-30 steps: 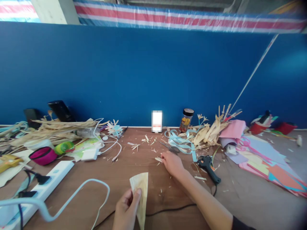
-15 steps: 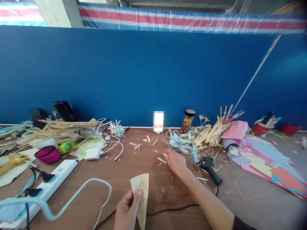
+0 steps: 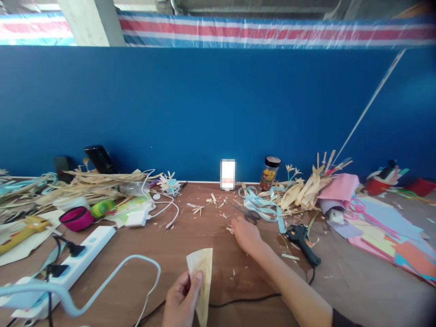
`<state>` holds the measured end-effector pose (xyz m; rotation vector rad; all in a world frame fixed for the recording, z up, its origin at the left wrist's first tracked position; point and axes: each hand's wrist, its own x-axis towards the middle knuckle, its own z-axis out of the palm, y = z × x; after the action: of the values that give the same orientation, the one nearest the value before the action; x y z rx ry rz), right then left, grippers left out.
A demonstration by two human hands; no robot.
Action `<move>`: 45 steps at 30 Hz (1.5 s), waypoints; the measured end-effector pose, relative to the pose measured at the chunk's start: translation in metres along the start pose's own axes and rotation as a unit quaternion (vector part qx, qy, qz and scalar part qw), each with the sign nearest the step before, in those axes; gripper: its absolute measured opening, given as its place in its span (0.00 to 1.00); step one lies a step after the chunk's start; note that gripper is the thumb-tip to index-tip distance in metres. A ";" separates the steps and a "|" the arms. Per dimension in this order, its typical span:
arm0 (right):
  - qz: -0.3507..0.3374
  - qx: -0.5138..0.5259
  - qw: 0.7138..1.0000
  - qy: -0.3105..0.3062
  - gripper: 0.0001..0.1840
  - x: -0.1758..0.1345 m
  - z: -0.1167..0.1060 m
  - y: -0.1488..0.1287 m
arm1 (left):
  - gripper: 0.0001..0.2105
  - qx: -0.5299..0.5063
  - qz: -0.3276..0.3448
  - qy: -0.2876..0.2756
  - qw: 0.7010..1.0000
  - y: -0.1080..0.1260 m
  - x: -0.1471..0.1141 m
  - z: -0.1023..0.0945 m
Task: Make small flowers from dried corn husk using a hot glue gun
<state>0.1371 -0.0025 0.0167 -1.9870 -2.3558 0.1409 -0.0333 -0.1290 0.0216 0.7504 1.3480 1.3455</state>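
My left hand (image 3: 184,295) pinches a folded piece of pale dried corn husk (image 3: 203,281) between thumb and fingers, holding it upright near the table's front. Farther forward, my right hand (image 3: 245,235) is low over the table with its fingers drawn together, fingertips beside small husk scraps (image 3: 230,230). What those fingers hold, if anything, is hidden. Just behind them lies a pair of dark-handled scissors (image 3: 251,216). Light blue ribbon (image 3: 264,206) lies in loops beyond the scissors.
A black glue gun (image 3: 301,243) lies to the right, with coloured paper (image 3: 384,227) past it. At left are a white power strip (image 3: 80,268), a yellow glue gun (image 3: 25,234) and a husk pile (image 3: 91,184). A jar (image 3: 269,174) stands near the blue partition (image 3: 204,109).
My right hand has shifted slightly left and toward me, uncovering more of the scissors' handles. My left hand keeps its hold on the husk. The whole view has shifted slightly.
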 end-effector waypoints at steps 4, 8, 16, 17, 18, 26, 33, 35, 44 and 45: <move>0.008 0.010 1.000 0.008 0.12 0.000 0.001 -0.004 | 0.18 0.006 0.010 -0.011 1.000 -0.004 0.001 0.001; 0.011 0.051 0.999 0.016 0.11 0.002 0.000 -0.002 | 0.17 0.015 0.016 -0.012 1.000 -0.007 0.002 0.002; -0.012 0.274 0.959 0.076 0.07 -0.006 -0.006 0.014 | 0.15 0.023 0.017 -0.069 0.997 0.002 0.012 0.014; -0.016 0.313 0.946 0.085 0.07 -0.007 -0.006 0.015 | 0.15 0.023 0.027 -0.065 0.997 0.004 0.016 0.019; -0.018 0.351 0.932 0.093 0.07 -0.008 -0.005 0.015 | 0.15 0.018 0.042 -0.069 0.997 0.006 0.021 0.025; 0.027 0.598 0.786 0.156 0.10 -0.010 0.004 0.017 | 0.15 -0.018 0.115 -0.068 0.991 -0.003 0.086 0.091; 0.027 0.674 0.714 0.187 0.07 -0.005 0.015 0.018 | 0.14 0.001 0.116 -0.100 0.988 -0.024 0.108 0.111; 0.030 0.686 0.698 0.200 0.07 -0.004 0.018 0.019 | 0.15 0.000 0.112 -0.113 0.987 -0.027 0.106 0.109; 0.053 0.683 0.703 0.192 0.07 -0.001 0.024 0.019 | 0.17 -0.028 0.084 -0.193 0.977 -0.030 0.101 0.106; 0.052 0.683 0.703 0.189 0.07 -0.002 0.024 0.019 | 0.18 -0.038 0.077 -0.199 0.976 -0.031 0.101 0.106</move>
<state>0.1531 -0.0021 -0.0093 -1.1156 -1.0819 1.0047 0.0470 -0.0071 -0.0131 1.0261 0.9310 1.2743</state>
